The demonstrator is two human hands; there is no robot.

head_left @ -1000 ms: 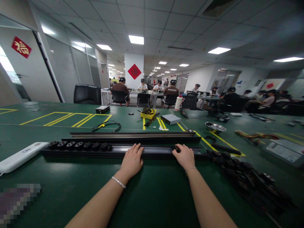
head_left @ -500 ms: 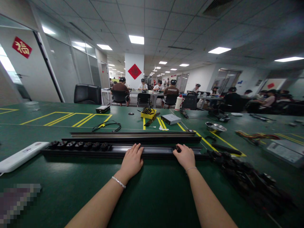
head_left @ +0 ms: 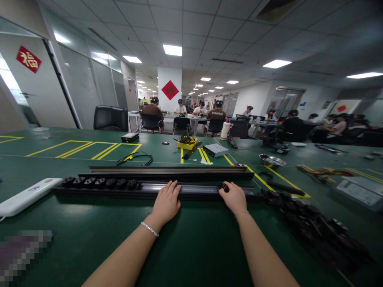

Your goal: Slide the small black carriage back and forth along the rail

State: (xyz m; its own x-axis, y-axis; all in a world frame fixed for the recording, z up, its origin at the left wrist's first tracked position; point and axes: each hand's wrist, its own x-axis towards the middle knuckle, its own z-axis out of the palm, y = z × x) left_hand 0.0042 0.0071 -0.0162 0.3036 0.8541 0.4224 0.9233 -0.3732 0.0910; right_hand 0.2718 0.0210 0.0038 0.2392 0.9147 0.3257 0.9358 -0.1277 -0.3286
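Note:
A long black rail [head_left: 197, 189] with a shiny inner channel lies crosswise on the green table. Its left part carries a row of several black socket modules [head_left: 110, 183]. My left hand [head_left: 166, 201] grips the middle of this rail, fingers over the far edge and thumb at the near side. Near the rail's right end, my right hand [head_left: 235, 197] pinches a small black socket module [head_left: 224, 187] at the channel; the fingers partly cover it. Behind lies a second dark rail [head_left: 167, 171], parallel to the first.
Many black modules [head_left: 317, 223] lie heaped on the right. A white power strip [head_left: 31, 197] is at the left. Farther back are a metal bowl [head_left: 272, 160], a grey box [head_left: 214, 150], a yellow tray [head_left: 186, 146] with cables and a metal-cased unit [head_left: 359, 191]. People sit at distant desks.
Both hands keep their places on the rail, and the module stays in my right fingers. Only a slight shift of the whole view shows.

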